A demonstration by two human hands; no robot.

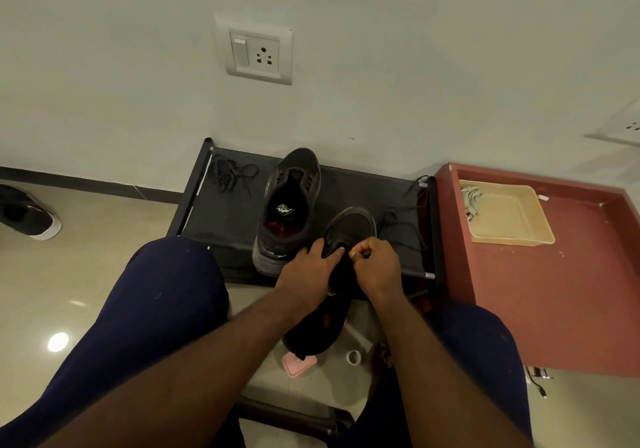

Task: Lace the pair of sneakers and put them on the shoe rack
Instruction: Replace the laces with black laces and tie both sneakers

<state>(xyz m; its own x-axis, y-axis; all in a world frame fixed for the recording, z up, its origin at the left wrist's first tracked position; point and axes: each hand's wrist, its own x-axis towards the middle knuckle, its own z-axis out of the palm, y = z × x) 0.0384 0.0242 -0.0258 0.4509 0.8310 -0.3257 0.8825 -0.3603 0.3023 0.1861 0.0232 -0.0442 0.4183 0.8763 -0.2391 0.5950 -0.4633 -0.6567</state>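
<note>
A dark grey sneaker [289, 205] without a lace stands on the black shoe rack [225, 212], toe toward the wall. A second dark sneaker [341, 239] rests with its toe on the rack's front edge and its heel between my knees. My left hand [306, 267] holds this sneaker's left side near the eyelets. My right hand [375, 262] pinches the end of a dark lace [403, 224] at the eyelets; the lace trails off to the right over the rack. A loose, bundled dark lace [230, 174] lies at the rack's back left corner.
A red-brown low table [554, 291] stands to the right of the rack, with a beige tray [509, 215] on it. A pink object [298, 364] and a white ring [354, 357] lie on the floor under the held sneaker. Another black shoe [26, 215] sits far left.
</note>
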